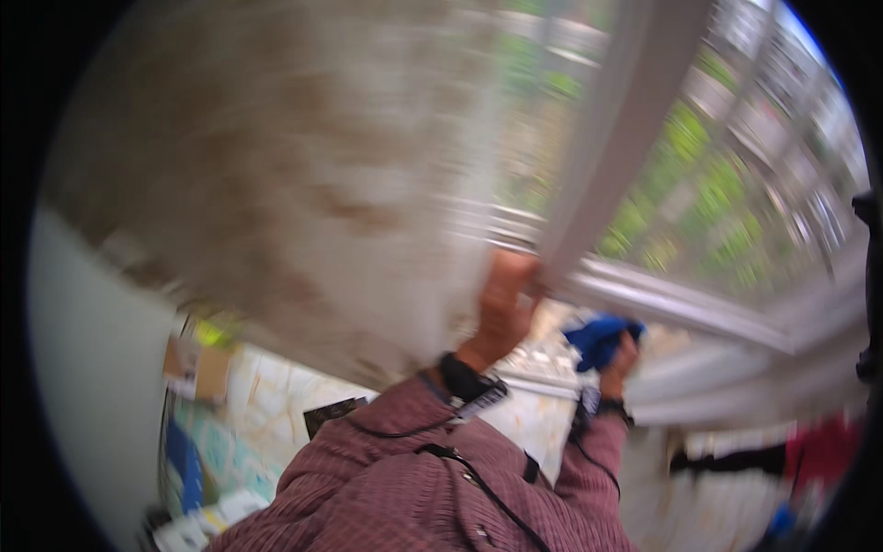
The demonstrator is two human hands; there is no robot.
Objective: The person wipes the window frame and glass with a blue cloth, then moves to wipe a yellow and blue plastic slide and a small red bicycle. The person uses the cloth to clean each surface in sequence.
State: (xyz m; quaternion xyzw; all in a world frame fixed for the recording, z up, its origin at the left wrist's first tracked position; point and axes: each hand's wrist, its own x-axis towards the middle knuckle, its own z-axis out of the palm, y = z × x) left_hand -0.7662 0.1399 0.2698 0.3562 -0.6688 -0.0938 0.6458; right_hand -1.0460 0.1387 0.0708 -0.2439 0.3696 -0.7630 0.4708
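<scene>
Fingers curled, my left hand (pixel 507 303) grips the lower left part of a white window sash frame (pixel 614 138), close to its bottom corner. Just below the sash's bottom rail (pixel 676 307), my right hand (pixel 622 366) holds a crumpled blue cloth (pixel 597 341). The cloth is close under the rail; motion blur hides whether it touches. Greenery and buildings show through the window glass (pixel 697 179).
A stained, patchy wall (pixel 276 152) fills the left side. Behind me are a cardboard box (pixel 200 369), a marble-patterned floor (pixel 276 390) and a blue item (pixel 183 466). Another person in red (pixel 824 452) is at the lower right.
</scene>
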